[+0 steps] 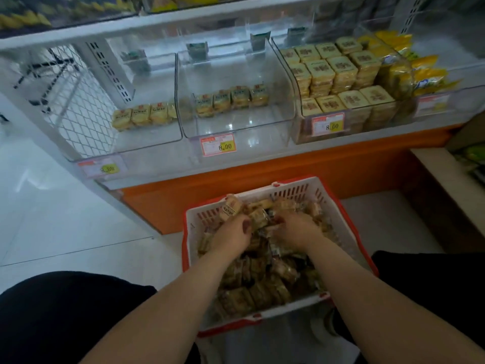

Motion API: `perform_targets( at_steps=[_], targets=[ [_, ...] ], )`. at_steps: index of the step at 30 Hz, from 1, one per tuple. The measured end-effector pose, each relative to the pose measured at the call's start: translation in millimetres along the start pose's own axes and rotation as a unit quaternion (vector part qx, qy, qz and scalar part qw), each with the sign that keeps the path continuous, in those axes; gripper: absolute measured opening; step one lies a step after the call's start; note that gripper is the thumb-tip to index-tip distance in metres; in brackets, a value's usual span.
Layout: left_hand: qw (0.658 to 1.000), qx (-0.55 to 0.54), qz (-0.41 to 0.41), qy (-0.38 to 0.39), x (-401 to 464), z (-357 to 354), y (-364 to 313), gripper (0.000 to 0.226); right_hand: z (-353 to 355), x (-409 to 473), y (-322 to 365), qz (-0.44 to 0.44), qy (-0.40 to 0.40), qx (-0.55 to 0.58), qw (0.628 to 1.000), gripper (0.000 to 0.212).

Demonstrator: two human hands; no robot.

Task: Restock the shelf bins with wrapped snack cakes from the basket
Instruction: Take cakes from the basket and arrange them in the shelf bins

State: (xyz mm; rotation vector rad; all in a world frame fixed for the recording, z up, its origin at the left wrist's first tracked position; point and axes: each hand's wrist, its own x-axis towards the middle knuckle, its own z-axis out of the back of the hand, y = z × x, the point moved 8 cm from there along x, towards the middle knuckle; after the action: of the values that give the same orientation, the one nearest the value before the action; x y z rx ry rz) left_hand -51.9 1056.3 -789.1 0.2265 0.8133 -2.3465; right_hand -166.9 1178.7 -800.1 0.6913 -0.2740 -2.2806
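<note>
Both hands among basket cakes

A white slotted basket with red rim holds brown wrapped cakes before an orange shelf base.

You're looking at a pretty dim, bluish shot overall. The brightest patch is the white floor left of the orange shelf base, washed out almost to nothing. Above that base, the clear bins throw glare and soft white reflections, so the price tags read hazy. Your hands, just below the base, are smeared with motion blur, and the wrappers around them turn to mush. Wide-angle bend is obvious: the shelf edge above the base curves, and things stretch toward the corners. Dark clothing at the bottom shows no detail.
</note>
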Motion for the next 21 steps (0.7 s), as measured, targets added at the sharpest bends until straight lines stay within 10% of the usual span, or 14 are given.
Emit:
perform_targets(
  at_steps=[5,15,21],
  targets=[
    [0.982,-0.168,0.078,0.041,-9.6,-8.8,3.2,0.023,-7.5,0.3,-14.7,-0.03,-0.006,-0.037,0.999,0.033],
    [0.913,-0.403,0.049,0.043,-16.5,52.8,-25.1,0.03,63.7,-20.6,34.8,-0.004,0.028,0.396,0.918,0.04],
    [0.933,-0.327,-0.097,-0.114,-32.5,113.3,-34.4,0.032,92.0,-24.9,67.4,0.049,0.025,0.531,0.846,0.024]
  ],
)
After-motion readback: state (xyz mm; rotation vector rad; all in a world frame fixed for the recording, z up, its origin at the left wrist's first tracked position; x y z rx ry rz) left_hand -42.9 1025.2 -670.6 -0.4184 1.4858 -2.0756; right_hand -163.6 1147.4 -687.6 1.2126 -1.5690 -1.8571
